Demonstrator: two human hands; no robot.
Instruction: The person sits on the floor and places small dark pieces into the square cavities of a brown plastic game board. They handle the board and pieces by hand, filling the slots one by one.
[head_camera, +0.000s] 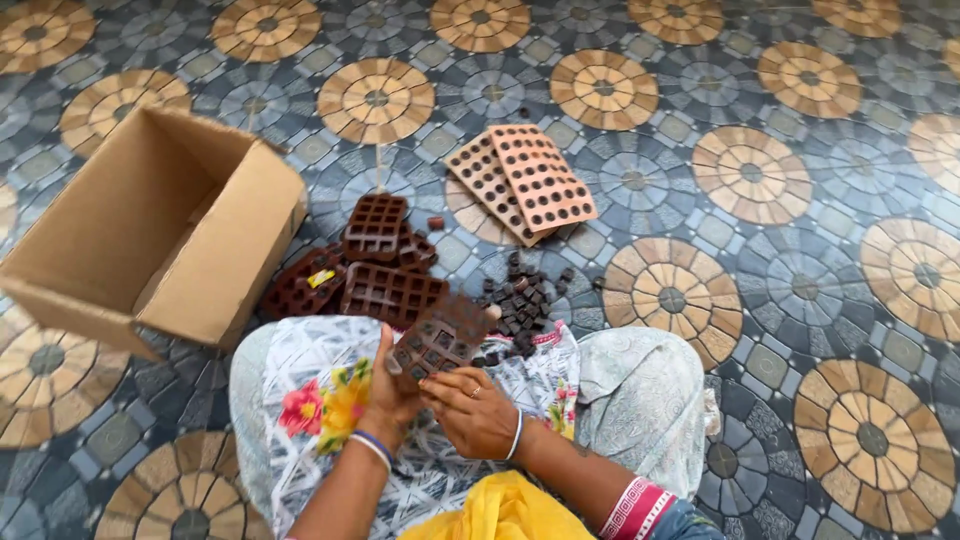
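Brown mould tray (437, 343), a soft grid of square cells, sits tilted over your lap, your left hand (385, 395) gripping its lower edge and your right hand (470, 408) pinching its near side, so flexing it too hard could scatter dark cubes (520, 305) across the patterned floor (800, 280).
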